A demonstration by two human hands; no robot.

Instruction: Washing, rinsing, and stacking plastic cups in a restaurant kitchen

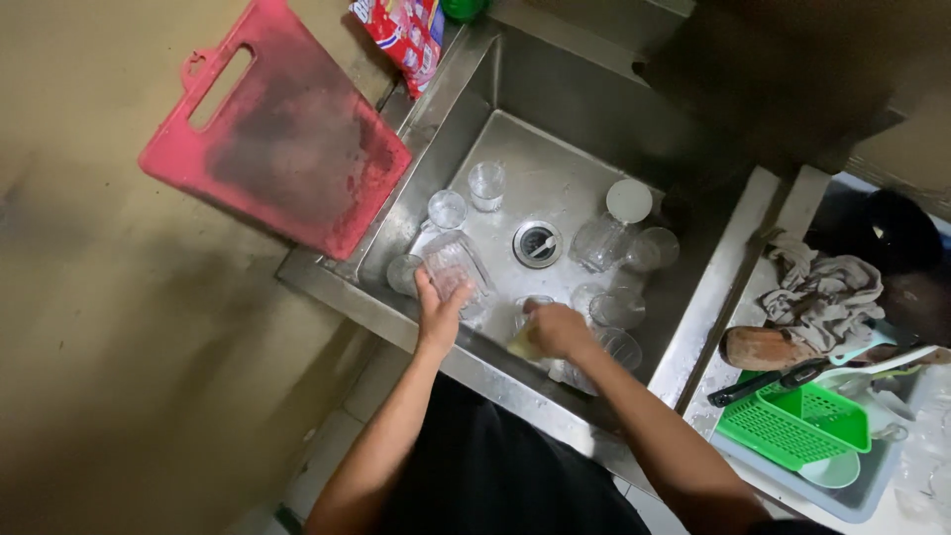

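Left hand [437, 315] grips a glass jar [453, 266]; right hand [557, 330] — a sponge [522, 346].

You stand over a steel sink [475, 109], its basin holding clear glasses [486, 184] scattered around the drain [537, 244], some upright, one jar [606, 238] tipped on its side with a white lid [629, 201]. A red cutting board [277, 139] lies tilted over the sink's far-left rim. To your right, the counter [728, 297] carries a crumpled grey rag [822, 287], a black-handled knife [768, 381] and a green basket [792, 421] set in a grey tray [852, 500].
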